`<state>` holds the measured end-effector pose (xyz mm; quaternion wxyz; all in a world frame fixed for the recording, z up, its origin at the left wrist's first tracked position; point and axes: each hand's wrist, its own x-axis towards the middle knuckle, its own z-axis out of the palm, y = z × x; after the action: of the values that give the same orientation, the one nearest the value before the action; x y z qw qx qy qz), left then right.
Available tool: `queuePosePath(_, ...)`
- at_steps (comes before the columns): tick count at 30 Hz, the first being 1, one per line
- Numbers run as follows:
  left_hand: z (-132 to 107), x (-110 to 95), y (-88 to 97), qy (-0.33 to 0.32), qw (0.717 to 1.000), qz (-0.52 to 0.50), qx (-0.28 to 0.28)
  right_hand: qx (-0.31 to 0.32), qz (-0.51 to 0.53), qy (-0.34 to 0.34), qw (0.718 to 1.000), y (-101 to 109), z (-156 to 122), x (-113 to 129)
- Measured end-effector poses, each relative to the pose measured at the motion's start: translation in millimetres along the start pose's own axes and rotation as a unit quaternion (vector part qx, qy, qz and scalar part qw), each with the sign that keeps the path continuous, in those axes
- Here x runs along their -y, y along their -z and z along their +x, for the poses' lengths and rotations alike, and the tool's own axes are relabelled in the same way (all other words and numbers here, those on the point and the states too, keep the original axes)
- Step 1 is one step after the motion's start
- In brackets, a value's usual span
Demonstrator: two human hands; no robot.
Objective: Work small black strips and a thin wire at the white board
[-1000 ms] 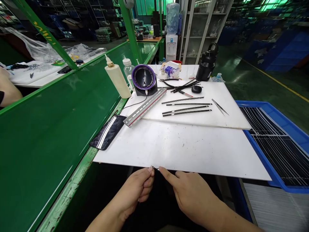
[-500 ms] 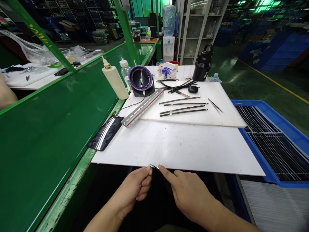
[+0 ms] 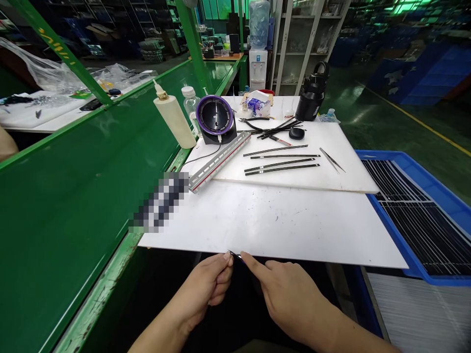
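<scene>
My left hand point(image 3: 210, 282) is closed in a pinch just off the table's front edge; what sits between its thumb and finger is too small to make out. From my right hand point(image 3: 289, 294), curled with its index finger stretched forward, a thin dark pointed tool point(image 3: 236, 255) reaches to the left thumb tip. Its handle is hidden by the fingers, so its kind does not show. Several narrow black strips point(image 3: 282, 169) lie on the thick white board point(image 3: 221, 184) beyond, with tweezers point(image 3: 332, 160) to their right.
A slotted metal bar point(image 3: 221, 162) lies slantwise beside a round purple-rimmed device point(image 3: 215, 115). Behind are a squeeze bottle point(image 3: 175, 121), pliers point(image 3: 253, 120), a black mouse-like object point(image 3: 296, 133) and a black flask point(image 3: 312, 95). A blue tray point(image 3: 395, 245) of black strips stands right.
The view has shifted slightly. Both hands stay at nearly the same place, with the dark tool's tip still at the left thumb. A pixelated patch now covers the phone at left.
</scene>
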<state>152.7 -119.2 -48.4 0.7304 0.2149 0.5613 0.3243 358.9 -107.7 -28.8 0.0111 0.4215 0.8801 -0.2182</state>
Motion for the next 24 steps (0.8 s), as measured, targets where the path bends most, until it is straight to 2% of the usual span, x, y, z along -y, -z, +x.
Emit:
queuePosePath(6, 1.9, 0.8, 0.2, 0.005, 1.000, 0.003, -0.005, 0.015, -0.049, -0.007, 0.999, -2.5, 0.4, 4.1)
queuePosePath(15, -1.2, -0.2, -1.7, -0.012, 1.000, 0.010, -0.006, -0.005, -0.090, -0.011, 0.996, -7.3, -1.7, 8.3)
queuePosePath(24, 1.2, -0.3, 5.3, -0.006, 1.000, 0.013, 0.018, -0.020, -0.038, -0.023, 0.999, -8.4, -4.4, 2.0)
